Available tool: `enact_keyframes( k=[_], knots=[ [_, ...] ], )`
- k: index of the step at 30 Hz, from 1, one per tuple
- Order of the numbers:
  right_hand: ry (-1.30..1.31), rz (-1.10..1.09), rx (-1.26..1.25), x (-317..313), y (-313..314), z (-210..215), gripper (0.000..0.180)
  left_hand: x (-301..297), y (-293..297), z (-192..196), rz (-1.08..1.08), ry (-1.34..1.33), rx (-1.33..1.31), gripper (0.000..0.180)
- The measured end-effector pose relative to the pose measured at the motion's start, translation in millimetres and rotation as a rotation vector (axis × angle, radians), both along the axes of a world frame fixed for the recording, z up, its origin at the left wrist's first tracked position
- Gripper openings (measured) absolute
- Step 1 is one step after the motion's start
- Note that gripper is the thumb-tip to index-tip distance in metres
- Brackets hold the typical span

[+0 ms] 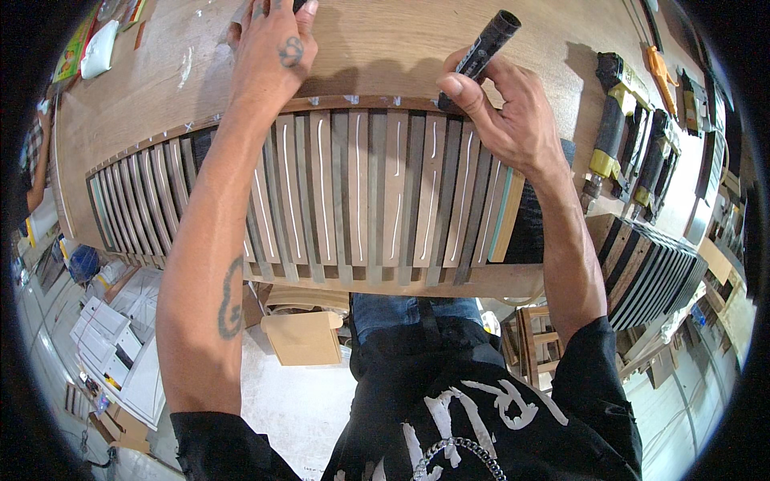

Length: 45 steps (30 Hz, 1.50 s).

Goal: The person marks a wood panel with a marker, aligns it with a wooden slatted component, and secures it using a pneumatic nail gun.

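My right hand (pixel 509 112) is closed around a thick black marker (pixel 479 62), tilted with its upper end to the right, over the far edge of a slatted wood panel (pixel 340 192). Brown strips on the panel alternate with darker grey ones, and several brown strips carry a thin white line (pixel 358 184) that looks like glue. My left hand (pixel 273 50) reaches past the panel onto the wooden tabletop (pixel 385 48). The top edge of the picture cuts off its fingers. A small dark thing (pixel 299 5) shows by its thumb; its kind is hidden. My left forearm covers part of the slats.
Yellow-and-black power tools (pixel 613 120) lie on the right of the table, near an orange-handled tool (pixel 661 68). A stack of dark-edged slats (pixel 650 268) sits at the lower right. A cardboard box (pixel 301 338) is below the table. Another person's arm (pixel 38 160) shows at far left.
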State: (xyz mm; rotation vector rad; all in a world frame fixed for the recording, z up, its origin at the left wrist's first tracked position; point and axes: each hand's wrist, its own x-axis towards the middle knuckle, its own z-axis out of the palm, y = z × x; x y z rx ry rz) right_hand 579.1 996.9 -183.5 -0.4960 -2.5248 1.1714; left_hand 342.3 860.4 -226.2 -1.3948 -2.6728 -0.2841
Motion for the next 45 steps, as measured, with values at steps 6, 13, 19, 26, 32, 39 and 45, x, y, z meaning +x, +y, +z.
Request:
enact_keyframes(
  k=[6, 13, 19, 26, 32, 39, 45],
  knots=[
    [-0.001, -0.042, -0.002, 1, 0, -3, 0.052, 15, 8, 25, 0.055, -0.093, -0.064, 0.042],
    [0.048, -0.136, 0.002, -2, -4, 1, 0.054, 3, 0, 14, -0.036, -0.066, 0.033, 0.039],
    [0.111, -0.112, -0.038, -11, -11, 13, 0.057, 5, 5, 5, 0.026, -0.036, 0.004, 0.044],
    [0.071, -0.017, -0.076, -24, -22, 5, 0.055, 5, 7, 2, 0.021, -0.103, 0.043, 0.042],
    [0.024, 0.016, -0.034, -23, -20, 2, 0.052, 3, 6, 0, -0.001, -0.054, 0.084, 0.041],
    [0.037, 0.012, -0.036, -25, -22, 1, 0.05, 8, 8, 5, 0.04, -0.087, 0.1, 0.042],
    [0.051, 0.018, -0.019, -25, -22, 0, 0.05, 8, 7, 7, 0.042, -0.108, 0.1, 0.043]
  ],
)
